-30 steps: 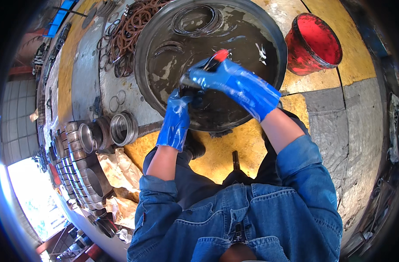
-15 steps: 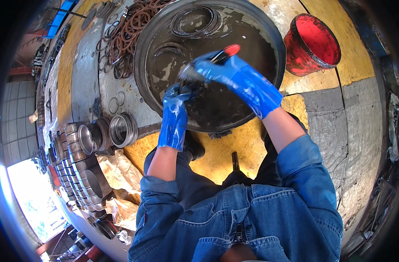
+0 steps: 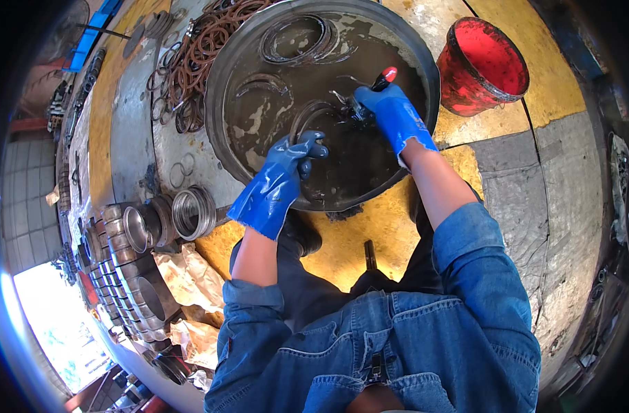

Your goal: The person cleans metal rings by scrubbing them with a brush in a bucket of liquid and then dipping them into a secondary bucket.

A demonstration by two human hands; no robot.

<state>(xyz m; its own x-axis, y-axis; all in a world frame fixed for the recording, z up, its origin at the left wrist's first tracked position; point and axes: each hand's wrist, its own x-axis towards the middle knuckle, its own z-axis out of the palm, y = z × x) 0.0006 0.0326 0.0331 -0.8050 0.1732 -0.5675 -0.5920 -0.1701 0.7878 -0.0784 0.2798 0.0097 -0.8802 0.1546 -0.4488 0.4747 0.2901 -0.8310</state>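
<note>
A wide round metal pan (image 3: 217, 113) of dark, murky liquid lies before me. Over its near left part, my left hand (image 3: 297, 153), in a blue rubber glove, is closed on a dark metal ring (image 3: 310, 113), partly hidden by the fingers and the liquid. On the pan's right side my right hand (image 3: 382, 103), gloved alike, grips a brush (image 3: 385, 77) by its black handle with a red end. The brush head is down at the liquid amid splashes, so its bristles are hard to make out. More rings (image 3: 297, 40) sit in the pan's far part.
A red bucket (image 3: 483, 65) stands right of the pan. Rusty rings (image 3: 218, 51) are heaped at its far left. Shiny rings (image 3: 194, 213) and stacked metal cylinders (image 3: 132, 268) stand at the left, beside crumpled brown paper (image 3: 187, 279).
My right hand has swung right and away from the left hand, bringing the brush down to the liquid. My left hand has turned, and the ring it holds now shows beyond its fingers.
</note>
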